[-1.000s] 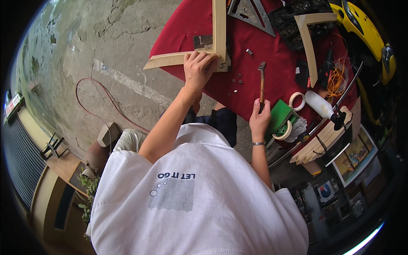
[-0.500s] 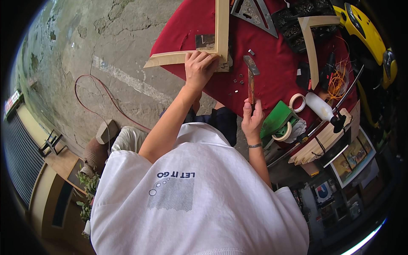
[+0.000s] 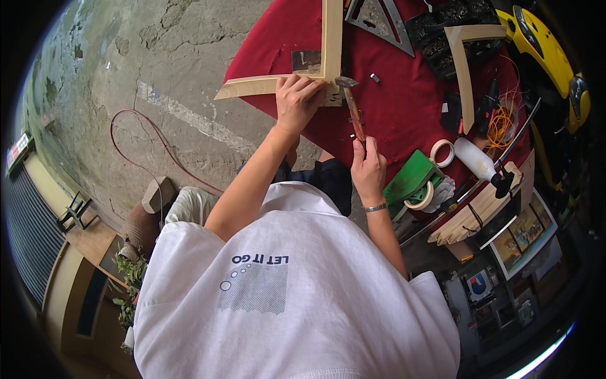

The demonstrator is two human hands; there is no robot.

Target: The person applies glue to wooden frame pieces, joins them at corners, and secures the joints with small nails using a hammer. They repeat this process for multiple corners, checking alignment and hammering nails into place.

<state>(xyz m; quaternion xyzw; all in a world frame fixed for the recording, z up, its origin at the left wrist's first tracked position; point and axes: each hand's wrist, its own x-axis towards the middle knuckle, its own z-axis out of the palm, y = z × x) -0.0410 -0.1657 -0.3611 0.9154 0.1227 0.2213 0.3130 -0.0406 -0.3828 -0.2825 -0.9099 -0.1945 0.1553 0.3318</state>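
Note:
Two pale wooden strips form a corner, the wooden frame piece (image 3: 332, 44), on a red cloth (image 3: 391, 95). My left hand (image 3: 299, 101) is closed over the strips close to their joint and grips them there. In my right hand (image 3: 368, 165) is a hammer (image 3: 355, 114), held by its worn wooden handle. The hammer's metal head is just right of the corner joint; whether it touches the wood I cannot tell. Under the joint lies a small wooden block (image 3: 333, 99). A dark metal plate (image 3: 305, 61) shows inside the corner.
To the right lie a metal triangle square (image 3: 381, 24), a black tray of small hardware (image 3: 442, 38), another wooden corner piece (image 3: 464, 69), a tape roll (image 3: 442, 153), a white bottle (image 3: 475, 158) and a green box-like thing (image 3: 413, 180). A red hose (image 3: 158, 144) loops on the concrete floor.
My right hand has moved the hammer left and a little up, bringing its head beside the corner joint. The left hand stays on the wood almost unmoved.

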